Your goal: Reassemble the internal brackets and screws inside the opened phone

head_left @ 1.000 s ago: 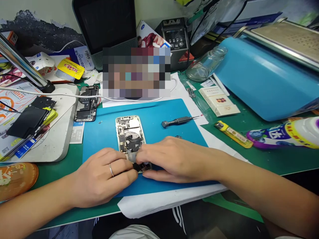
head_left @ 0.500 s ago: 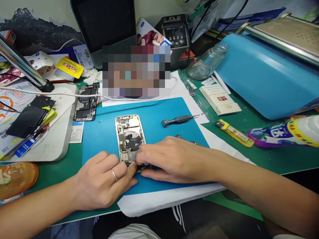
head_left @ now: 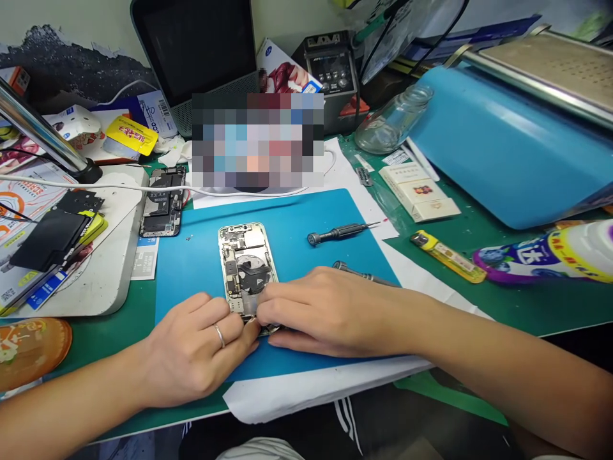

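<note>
An opened phone [head_left: 255, 276] lies on the blue mat [head_left: 306, 214], its circuit board and inner parts bare. At its lower left corner my left hand [head_left: 196, 342], with a ring on one finger, is closed with fingertips on the phone's bottom end. From the right, my right hand [head_left: 311, 313] bends over the same end, fingers pinched and thumb below the edge. Whatever lies between those fingertips is hidden. Near my right hand is a dark tool [head_left: 359, 273], partly covered by it. A precision screwdriver [head_left: 341, 234] rests farther up the mat.
Another opened phone part [head_left: 163, 203] lies beyond the mat's left edge. Tiny screws [head_left: 188, 238] sit on the mat. A white cable [head_left: 110, 185] crosses behind. To the right are a glass jar [head_left: 393, 121], a cardboard pack [head_left: 419, 191], a yellow cutter [head_left: 447, 257] and a bottle [head_left: 541, 255].
The whole view has shifted slightly. My right hand's fingertips have moved a little left along the phone's bottom end, and more of the dark tool shows. Both hands stay at that end.
</note>
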The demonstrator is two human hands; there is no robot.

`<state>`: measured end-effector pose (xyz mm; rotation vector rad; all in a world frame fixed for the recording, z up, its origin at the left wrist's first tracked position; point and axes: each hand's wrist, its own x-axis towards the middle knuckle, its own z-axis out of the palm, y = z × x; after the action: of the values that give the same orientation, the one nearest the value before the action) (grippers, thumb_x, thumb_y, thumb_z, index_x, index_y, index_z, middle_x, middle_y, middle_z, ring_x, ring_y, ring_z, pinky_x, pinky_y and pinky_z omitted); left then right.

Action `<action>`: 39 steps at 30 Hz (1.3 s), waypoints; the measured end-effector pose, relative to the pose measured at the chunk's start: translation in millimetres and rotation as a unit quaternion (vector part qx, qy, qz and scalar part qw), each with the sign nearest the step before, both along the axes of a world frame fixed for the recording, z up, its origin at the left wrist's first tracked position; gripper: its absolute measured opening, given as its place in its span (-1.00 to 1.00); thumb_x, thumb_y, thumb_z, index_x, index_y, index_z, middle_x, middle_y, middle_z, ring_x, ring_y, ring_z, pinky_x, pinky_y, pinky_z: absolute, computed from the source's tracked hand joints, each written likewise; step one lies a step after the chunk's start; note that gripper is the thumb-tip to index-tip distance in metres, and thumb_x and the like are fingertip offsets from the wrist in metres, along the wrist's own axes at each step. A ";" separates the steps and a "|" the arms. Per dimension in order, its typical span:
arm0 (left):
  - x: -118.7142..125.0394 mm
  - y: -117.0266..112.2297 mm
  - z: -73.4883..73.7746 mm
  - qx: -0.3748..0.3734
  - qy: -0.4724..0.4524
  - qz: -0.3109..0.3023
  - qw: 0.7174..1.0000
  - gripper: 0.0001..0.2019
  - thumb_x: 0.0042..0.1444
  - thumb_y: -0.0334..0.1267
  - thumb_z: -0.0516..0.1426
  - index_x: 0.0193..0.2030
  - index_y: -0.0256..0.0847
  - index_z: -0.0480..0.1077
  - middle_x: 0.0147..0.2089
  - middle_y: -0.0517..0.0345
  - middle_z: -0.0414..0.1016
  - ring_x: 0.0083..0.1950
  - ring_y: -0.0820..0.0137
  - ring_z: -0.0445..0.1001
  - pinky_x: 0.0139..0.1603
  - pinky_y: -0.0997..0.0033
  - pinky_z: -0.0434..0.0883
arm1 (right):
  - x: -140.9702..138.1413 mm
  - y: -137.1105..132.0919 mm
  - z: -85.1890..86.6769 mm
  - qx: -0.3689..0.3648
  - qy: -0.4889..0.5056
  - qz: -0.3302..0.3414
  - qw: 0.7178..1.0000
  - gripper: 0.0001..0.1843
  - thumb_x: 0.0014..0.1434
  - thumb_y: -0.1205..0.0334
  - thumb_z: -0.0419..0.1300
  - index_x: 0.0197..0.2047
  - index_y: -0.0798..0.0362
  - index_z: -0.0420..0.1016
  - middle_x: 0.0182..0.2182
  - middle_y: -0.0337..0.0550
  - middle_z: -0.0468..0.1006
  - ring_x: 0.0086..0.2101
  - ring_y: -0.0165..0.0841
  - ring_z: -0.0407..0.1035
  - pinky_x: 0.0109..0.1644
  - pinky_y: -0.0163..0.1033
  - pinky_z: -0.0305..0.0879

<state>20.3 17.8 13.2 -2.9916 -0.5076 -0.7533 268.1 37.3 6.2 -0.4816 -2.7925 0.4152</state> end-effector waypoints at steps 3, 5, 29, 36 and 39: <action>-0.7 0.2 -0.6 -0.007 0.000 0.002 1.000 -0.87 0.39 -0.46 0.10 -0.06 -0.38 0.49 -0.48 0.24 0.42 -0.47 0.43 0.24 -0.49 0.29 0.11 | -0.4 0.0 -0.6 -0.009 0.003 -0.003 1.000 -0.87 0.47 0.22 0.06 -0.10 0.09 0.36 -0.26 -0.19 0.55 -0.36 -0.43 0.39 -0.48 -0.28 0.00; -1.2 0.3 -1.5 -0.007 -0.003 0.007 1.000 -0.88 0.37 -0.44 0.14 -0.06 -0.39 0.50 -0.48 0.23 0.42 -0.46 0.41 0.24 -0.49 0.28 0.12 | -0.5 -0.4 -0.7 -0.011 0.002 -0.005 1.000 -0.87 0.47 0.22 0.06 -0.10 0.09 0.35 -0.26 -0.18 0.55 -0.36 -0.43 0.39 -0.48 -0.29 0.01; -3.5 1.2 -2.8 -0.037 -0.013 0.006 0.999 -0.90 0.33 -0.43 0.17 -0.08 -0.39 0.51 -0.46 0.20 0.44 -0.46 0.40 0.27 -0.47 0.30 0.16 | -0.2 0.8 0.4 0.015 0.019 -0.002 1.000 -0.76 0.51 0.11 0.01 -0.13 0.07 0.37 -0.31 -0.24 0.50 -0.40 -0.45 0.34 -0.51 -0.27 0.00; -3.6 1.8 -1.7 -0.033 -0.015 0.002 0.999 -0.91 0.32 -0.44 0.18 -0.07 -0.33 0.48 -0.48 0.26 0.42 -0.47 0.43 0.29 -0.48 0.33 0.17 | 0.7 0.7 1.1 0.007 0.018 0.008 1.000 -0.79 0.51 0.12 0.01 -0.09 0.06 0.36 -0.29 -0.24 0.49 -0.39 -0.45 0.32 -0.51 -0.28 -0.04; -4.1 2.2 -2.6 -0.035 -0.013 0.008 0.999 -0.90 0.32 -0.42 0.18 -0.06 -0.33 0.49 -0.47 0.24 0.42 -0.46 0.41 0.29 -0.47 0.32 0.16 | 0.3 0.3 1.7 0.007 0.012 0.010 1.000 -0.81 0.51 0.17 0.01 -0.10 0.06 0.36 -0.29 -0.25 0.49 -0.41 -0.47 0.29 -0.51 -0.28 -0.02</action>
<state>16.2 20.0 10.6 -3.0417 -0.5687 -0.7910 268.4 37.6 7.9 -0.4438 -2.7775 0.4026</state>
